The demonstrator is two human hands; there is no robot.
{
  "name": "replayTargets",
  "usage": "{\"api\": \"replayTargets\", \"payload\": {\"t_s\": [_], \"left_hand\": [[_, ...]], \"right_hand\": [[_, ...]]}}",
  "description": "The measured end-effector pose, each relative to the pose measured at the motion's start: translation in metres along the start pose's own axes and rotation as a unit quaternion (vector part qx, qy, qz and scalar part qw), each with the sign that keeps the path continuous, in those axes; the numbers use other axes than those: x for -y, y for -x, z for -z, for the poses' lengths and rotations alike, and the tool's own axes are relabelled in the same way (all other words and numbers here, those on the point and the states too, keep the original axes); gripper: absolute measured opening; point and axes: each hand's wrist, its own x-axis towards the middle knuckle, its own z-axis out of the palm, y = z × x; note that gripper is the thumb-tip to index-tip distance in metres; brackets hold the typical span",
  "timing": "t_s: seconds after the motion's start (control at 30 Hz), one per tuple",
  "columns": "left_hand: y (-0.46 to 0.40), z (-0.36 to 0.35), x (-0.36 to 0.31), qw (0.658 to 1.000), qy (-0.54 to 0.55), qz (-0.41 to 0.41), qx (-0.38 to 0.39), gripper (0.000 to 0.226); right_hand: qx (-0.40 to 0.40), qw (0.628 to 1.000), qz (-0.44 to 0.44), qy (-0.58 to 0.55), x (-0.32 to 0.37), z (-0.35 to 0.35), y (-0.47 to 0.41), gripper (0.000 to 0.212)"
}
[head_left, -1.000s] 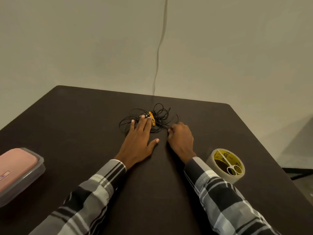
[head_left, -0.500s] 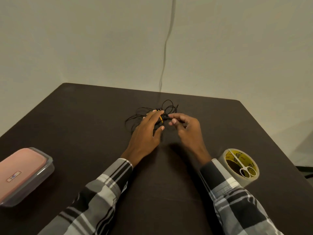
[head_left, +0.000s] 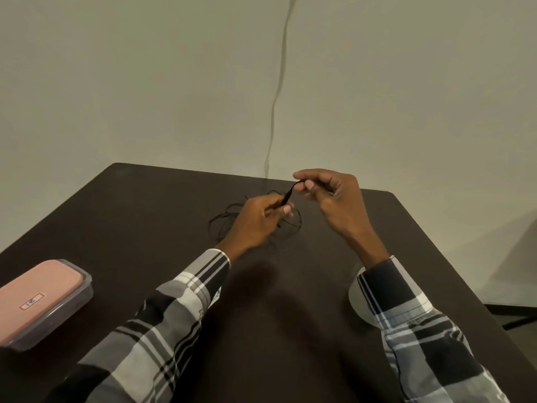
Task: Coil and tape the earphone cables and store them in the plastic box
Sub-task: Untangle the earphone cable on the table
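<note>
A tangle of thin black earphone cables (head_left: 223, 221) lies on the dark table (head_left: 162, 216) near its far edge. My left hand (head_left: 257, 221) pinches a strand of the cable just above the tangle. My right hand (head_left: 334, 196) is raised higher and pinches the same strand, which runs taut between the two hands. The plastic box (head_left: 43, 301), clear with a pink lid on it, sits at the table's left edge. A roll of tape (head_left: 359, 303) is mostly hidden behind my right sleeve.
A thin cord (head_left: 276, 91) hangs down the wall behind the table. The table's right edge runs diagonally close to my right arm, with floor and a dark bar (head_left: 511, 318) beyond it.
Both hands have lifted off the table and now pinch a strand pulled up from the tangle. The right hand rose higher. My right sleeve now covers the tape roll and scissors.
</note>
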Motion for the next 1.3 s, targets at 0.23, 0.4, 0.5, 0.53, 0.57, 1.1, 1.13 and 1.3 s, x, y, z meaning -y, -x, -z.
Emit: {"api": "replayTargets", "payload": {"t_s": [0.23,0.4,0.5,0.53,0.57,1.1,1.13,1.3], "left_hand": [[0.007,0.027,0.011,0.998,0.004,0.045,-0.049,0.013],[0.003,0.043,0.003,0.998,0.011,0.042,-0.055,0.012],[-0.005,0.046,-0.015,0.999,0.011,0.033,-0.042,0.021],[-0.007,0.046,-0.022,0.999,0.004,0.023,-0.037,0.022],[-0.009,0.046,-0.028,0.999,-0.007,0.013,-0.032,0.021],[-0.018,0.042,-0.064,0.995,-0.057,-0.028,0.074,0.020],[-0.016,0.045,-0.062,0.997,-0.036,-0.005,0.074,0.019],[-0.006,0.054,-0.055,0.995,0.040,0.062,0.069,0.017]], "right_hand": [[-0.112,0.987,-0.022,-0.111,0.004,0.021,0.010,0.026],[-0.033,0.988,-0.137,-0.062,-0.012,0.022,0.021,0.021],[0.028,0.981,-0.177,0.072,-0.030,0.018,0.022,0.018],[0.045,0.975,-0.185,0.111,-0.034,0.018,0.022,0.016],[0.059,0.969,-0.191,0.146,-0.036,0.017,0.023,0.015],[-0.009,0.995,-0.099,-0.022,0.017,0.009,0.012,0.018],[-0.011,0.994,-0.101,-0.038,0.019,0.010,0.012,0.020],[-0.029,0.991,-0.083,-0.101,0.038,0.014,0.009,0.023]]}}
